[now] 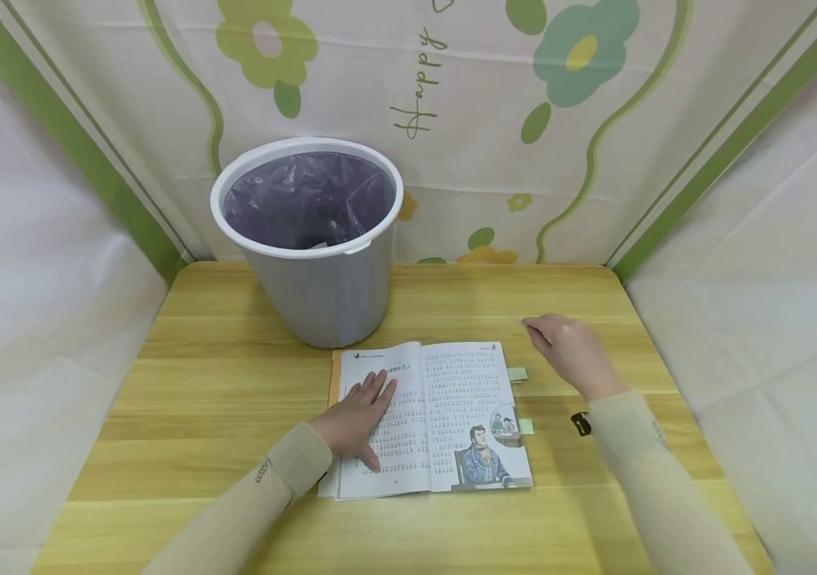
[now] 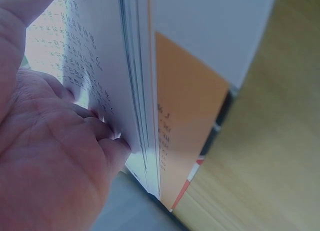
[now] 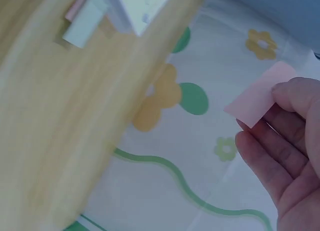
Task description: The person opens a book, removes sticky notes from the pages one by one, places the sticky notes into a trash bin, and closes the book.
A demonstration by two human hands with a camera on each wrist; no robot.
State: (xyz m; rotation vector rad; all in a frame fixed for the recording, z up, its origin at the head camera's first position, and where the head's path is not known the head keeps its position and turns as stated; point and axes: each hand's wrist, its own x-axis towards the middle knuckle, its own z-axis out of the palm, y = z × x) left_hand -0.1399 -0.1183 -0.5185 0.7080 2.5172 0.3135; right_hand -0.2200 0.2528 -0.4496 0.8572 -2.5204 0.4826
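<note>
An open book (image 1: 462, 391) with printed text and a drawing of a seated figure lies on the table. Spread across its left page, my left hand (image 1: 356, 419) presses the paper with straight fingers; the left wrist view shows the page edges and an orange cover flap (image 2: 187, 111) beside that hand. To the right of the book and above the table, my right hand (image 1: 568, 351) pinches a small pink sticky note (image 3: 262, 93) between thumb and fingers. Pale green tabs (image 1: 517, 374) stick out from the book's right edge.
A grey bin (image 1: 329, 299) with a white rim and a dark plastic liner stands behind the book, toward the left. Floral-printed curtains (image 1: 466, 176) enclose the back and sides of the wooden table (image 1: 200, 399). A black band (image 1: 581, 423) shows at the right wrist.
</note>
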